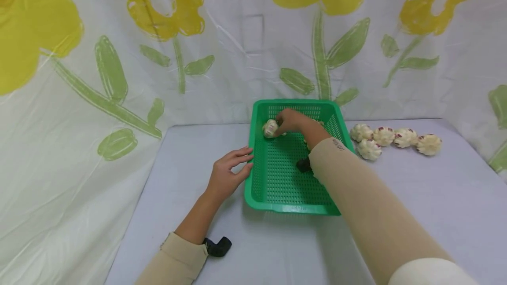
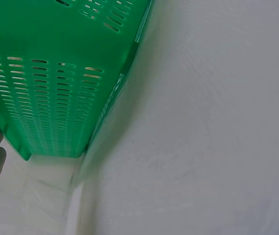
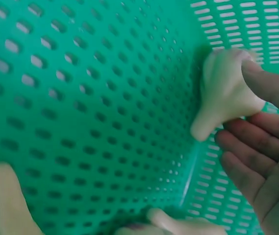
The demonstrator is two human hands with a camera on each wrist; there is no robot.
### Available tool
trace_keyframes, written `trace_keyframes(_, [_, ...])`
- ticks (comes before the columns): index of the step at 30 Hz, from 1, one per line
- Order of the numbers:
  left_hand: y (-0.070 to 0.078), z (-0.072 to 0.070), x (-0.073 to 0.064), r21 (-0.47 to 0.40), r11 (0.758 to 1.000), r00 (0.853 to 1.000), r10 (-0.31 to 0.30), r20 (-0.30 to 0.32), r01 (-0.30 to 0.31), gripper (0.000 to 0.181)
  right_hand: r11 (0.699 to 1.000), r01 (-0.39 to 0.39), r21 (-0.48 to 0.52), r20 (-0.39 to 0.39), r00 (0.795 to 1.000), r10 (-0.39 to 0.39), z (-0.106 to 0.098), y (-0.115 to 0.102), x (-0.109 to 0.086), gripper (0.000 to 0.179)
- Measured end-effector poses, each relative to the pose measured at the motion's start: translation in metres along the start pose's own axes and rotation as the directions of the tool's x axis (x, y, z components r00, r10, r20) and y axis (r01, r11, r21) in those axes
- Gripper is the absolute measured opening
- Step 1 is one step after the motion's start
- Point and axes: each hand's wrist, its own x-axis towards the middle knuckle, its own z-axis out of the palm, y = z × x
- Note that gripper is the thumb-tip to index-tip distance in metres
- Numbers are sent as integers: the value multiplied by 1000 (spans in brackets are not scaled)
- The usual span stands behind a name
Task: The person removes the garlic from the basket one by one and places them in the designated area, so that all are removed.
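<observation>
Right fingers (image 3: 254, 140) pinch a garlic bulb (image 3: 225, 90); left fingers (image 1: 235, 155), relaxed, touch the basket (image 1: 293, 208).

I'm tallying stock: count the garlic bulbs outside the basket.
5: four bulbs in a row right of the basket, one bulb in front of the row's left end. The right sleeve may hide more.

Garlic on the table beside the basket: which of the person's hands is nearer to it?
Right. The right hand is inside the basket, holding another bulb, left of the garlic on the table. The left hand is farther, at the basket's opposite side.
</observation>
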Motion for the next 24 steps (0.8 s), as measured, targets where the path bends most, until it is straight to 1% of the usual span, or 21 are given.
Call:
trace_keyframes(2, [4, 0, 1, 1, 1000, 1000, -2, 1, 2, 22, 1000, 0, 0, -14, 1000, 0, 3, 0, 1, 59])
trace_keyframes(5, [6, 1, 2, 2, 1000, 1000, -5, 2, 5, 22, 1000, 0, -11, -35, 999, 0, 8, -1, 3, 49])
trace_keyframes(6, [7, 1, 2, -2, 1000, 1000, -10, 3, 10, 22, 1000, -3, -17, -39, 999, 2, 10, -1, 4, 49])
trace_keyframes(13, [7, 1, 2, -18, 1000, 1000, -15, 6, 15, 22, 998, -60, 5, -53, 997, 60, 19, -2, 10, 73])
trace_keyframes(18, [6, 1, 2, -20, 1000, 1000, -22, 0, 22, 21, 996, -86, 0, -75, 993, 86, 22, -6, 14, 71])
trace_keyframes(24, [5, 0, 3, -17, 1000, 1000, -23, 2, 23, 21, 992, -129, -5, -84, 988, 129, 25, -11, 19, 68])
